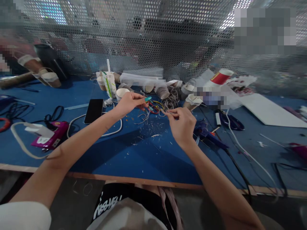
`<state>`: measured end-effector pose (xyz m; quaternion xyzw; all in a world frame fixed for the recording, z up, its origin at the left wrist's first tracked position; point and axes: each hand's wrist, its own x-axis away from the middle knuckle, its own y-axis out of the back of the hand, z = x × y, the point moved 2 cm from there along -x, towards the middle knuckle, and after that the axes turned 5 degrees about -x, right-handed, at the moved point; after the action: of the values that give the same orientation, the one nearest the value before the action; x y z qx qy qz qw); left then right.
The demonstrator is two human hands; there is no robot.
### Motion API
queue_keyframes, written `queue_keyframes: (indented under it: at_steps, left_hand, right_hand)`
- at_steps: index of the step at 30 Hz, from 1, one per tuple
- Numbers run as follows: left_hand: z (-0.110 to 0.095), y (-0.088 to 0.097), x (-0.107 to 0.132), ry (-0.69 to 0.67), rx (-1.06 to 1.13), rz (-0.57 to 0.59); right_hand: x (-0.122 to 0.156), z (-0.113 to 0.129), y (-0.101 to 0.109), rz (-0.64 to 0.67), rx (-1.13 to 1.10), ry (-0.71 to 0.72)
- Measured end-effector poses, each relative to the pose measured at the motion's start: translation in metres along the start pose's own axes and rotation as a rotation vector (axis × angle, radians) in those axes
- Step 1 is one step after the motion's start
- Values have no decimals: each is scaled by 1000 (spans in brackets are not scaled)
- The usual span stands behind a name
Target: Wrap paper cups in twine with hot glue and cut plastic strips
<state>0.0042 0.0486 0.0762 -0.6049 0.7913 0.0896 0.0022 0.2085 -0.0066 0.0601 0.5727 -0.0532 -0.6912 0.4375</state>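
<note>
Over the middle of the blue table, my left hand [130,103] is closed in a pinch. A teal patch shows at its thumb tip, and what its fingers hold is too small to make out. My right hand [181,123], a short way to the right, pinches the end of a thin grey cord [163,114] between thumb and forefinger. Just beyond the fingertips lies a tangle of grey cord [172,99], with red and yellow pieces that I cannot identify. Thread scraps [156,135] are scattered on the tabletop below the hands.
A smartphone [94,111] and a purple power strip [57,135] with a white cable lie left. Paper cups [192,100], a drink carton [110,84] and white sticks [141,78] line the back. A blue glue gun [208,134] lies right. Perforated metal mesh [134,41] stands behind.
</note>
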Motion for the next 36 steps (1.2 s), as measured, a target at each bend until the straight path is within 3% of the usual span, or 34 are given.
queue_keyframes:
  at_steps: [13,22,27,36]
  left_hand:
    - [0,-7,4,-4,107,-102]
    - [9,-4,0,-41,173,-90]
    - [14,-9,-1,-67,158,-42]
    - [20,-11,-4,-56,223,-71]
  right_hand:
    - [5,10,-6,86,71,29]
    - [-3,8,2,328,-68,58]
    - [-3,7,7,274,23,21]
    - [-2,8,4,219,49,49]
